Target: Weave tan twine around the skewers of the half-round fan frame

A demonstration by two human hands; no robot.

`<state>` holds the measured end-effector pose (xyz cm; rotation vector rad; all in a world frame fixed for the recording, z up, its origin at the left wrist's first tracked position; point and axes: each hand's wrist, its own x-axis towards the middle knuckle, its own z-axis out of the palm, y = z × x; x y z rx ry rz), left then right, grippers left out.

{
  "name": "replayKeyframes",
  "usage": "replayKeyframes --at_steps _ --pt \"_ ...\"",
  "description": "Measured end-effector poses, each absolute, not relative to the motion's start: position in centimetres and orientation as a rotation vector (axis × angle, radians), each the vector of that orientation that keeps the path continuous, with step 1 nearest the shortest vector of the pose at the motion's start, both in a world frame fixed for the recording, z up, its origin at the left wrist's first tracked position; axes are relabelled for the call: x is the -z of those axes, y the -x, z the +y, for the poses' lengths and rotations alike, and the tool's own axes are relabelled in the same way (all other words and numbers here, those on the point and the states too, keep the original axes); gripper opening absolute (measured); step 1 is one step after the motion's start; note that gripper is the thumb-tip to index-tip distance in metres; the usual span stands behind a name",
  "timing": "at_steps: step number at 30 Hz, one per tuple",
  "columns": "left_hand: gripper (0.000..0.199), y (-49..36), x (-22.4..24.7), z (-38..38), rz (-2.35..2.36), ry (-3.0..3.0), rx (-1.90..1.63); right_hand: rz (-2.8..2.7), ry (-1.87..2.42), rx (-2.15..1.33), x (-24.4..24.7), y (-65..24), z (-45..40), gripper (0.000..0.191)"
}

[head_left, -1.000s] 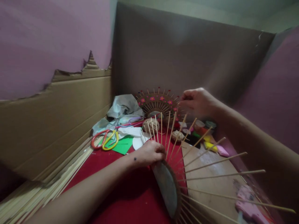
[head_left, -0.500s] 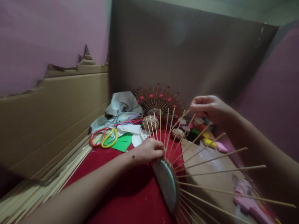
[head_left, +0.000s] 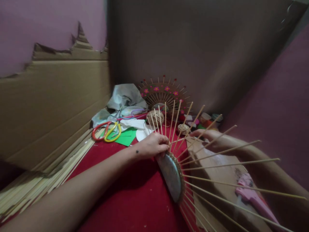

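Note:
My left hand point(head_left: 155, 145) pinches the upper end of a half-round base point(head_left: 170, 177), where thin wooden sticks point(head_left: 205, 167) fan out from its curved edge. Twine or cord seems wound in a band along that edge. Beyond the fanned sticks, my right hand point(head_left: 210, 137) is closed on a light strand of twine point(head_left: 181, 139), which runs across the sticks towards my left hand. Its fingertips are partly covered by the sticks. Just past them lie a ball of twine point(head_left: 155, 118) and a smaller ball point(head_left: 183, 129).
Scissors with red and yellow handles point(head_left: 106, 132) lie on green paper point(head_left: 126, 137). Loose sticks point(head_left: 48, 183) line the left side by a cardboard wall point(head_left: 67, 87). A pink glue gun point(head_left: 253, 196) rests at right on a brown board point(head_left: 207, 190). A flowered fan point(head_left: 161, 91) stands behind.
My right hand has dropped from above the stick tips to behind the sticks, drawing the strand lower. My left hand keeps its hold. The view has tilted slightly downward.

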<state>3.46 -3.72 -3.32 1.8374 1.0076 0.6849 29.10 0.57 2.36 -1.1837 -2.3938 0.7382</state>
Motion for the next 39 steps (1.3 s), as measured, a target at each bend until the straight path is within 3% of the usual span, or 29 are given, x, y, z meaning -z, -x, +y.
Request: replayKeyframes --at_steps 3,10,16,21,26,33,39 --pt "0.010 -3.5 3.2 -3.8 1.020 -1.850 -0.668 -2.489 0.949 -0.768 -2.0 -26.4 -1.8 0.045" --pt "0.011 -3.7 3.1 -3.8 1.026 -1.841 -0.675 -2.271 0.903 -0.971 0.2 -23.1 -3.0 0.016" --pt "0.014 -3.6 3.2 -4.1 1.041 -1.887 -0.674 -1.987 1.183 -1.067 1.1 -23.4 -4.4 0.016" --pt "0.025 -3.5 3.5 -4.3 1.076 -1.910 -0.717 -1.887 1.112 -1.265 3.8 -24.5 -5.0 0.010" --pt "0.033 -3.7 3.9 -4.4 1.073 -1.896 -0.783 -1.738 1.065 -1.393 5.6 -24.8 -5.7 0.021" --pt "0.018 -3.6 3.1 -5.2 1.089 -1.876 -1.019 -1.572 1.013 -1.500 5.8 -23.8 -6.8 0.021" --pt "0.025 -4.2 3.4 -5.8 1.121 -2.003 -0.952 -1.679 0.964 -1.481 7.0 -24.4 -6.6 0.023"
